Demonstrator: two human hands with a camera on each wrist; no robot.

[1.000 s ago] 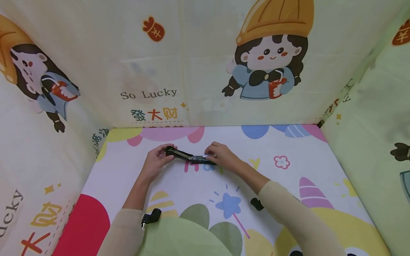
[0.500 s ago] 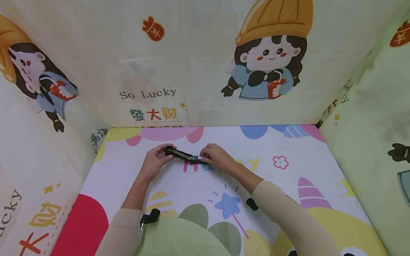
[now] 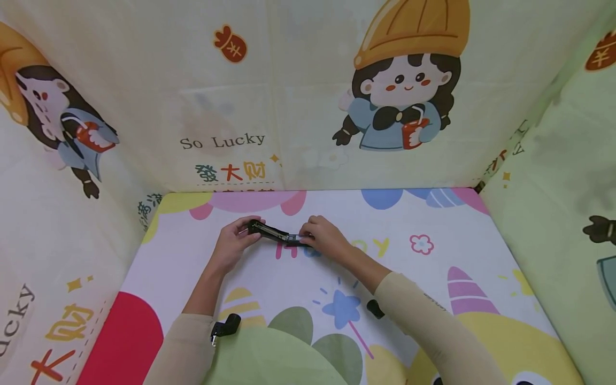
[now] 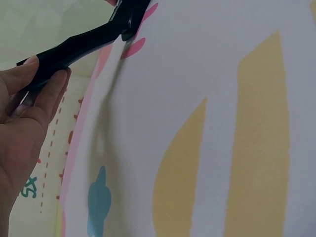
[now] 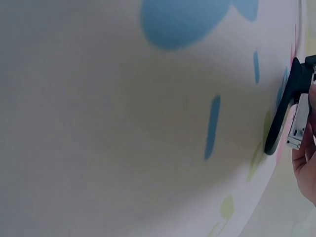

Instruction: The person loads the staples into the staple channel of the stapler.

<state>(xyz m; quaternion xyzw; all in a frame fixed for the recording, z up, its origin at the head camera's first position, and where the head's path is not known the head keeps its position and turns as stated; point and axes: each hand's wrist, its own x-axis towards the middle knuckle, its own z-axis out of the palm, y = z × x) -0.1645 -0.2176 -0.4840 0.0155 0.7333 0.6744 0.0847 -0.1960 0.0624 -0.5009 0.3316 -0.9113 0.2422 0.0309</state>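
Note:
A black stapler point(image 3: 269, 232) is spread wide at its hinge, above the patterned tabletop. My left hand point(image 3: 230, 247) grips the end of its raised top arm, thumb on one side and fingers on the other; the left wrist view shows this arm point(image 4: 81, 49) from the side. Over the other half, my right hand point(image 3: 326, 235) pinches the silver metal staple channel point(image 5: 298, 126). In the right wrist view, the black base point(image 5: 281, 116) lies beside the channel with a gap between them. Whether loose staples are between the right fingers is hidden.
The tabletop point(image 3: 385, 224) carries a colourful printed cover. Patterned cloth walls point(image 3: 308, 117) rise at the back and both sides. Small black devices sit by the sleeves, one at the left cuff point(image 3: 226, 326) and one under the right forearm point(image 3: 375, 308).
My right hand has shifted left along the stapler toward its hinge, covering more of the metal channel. The left hand and the raised top arm have stayed nearly still.

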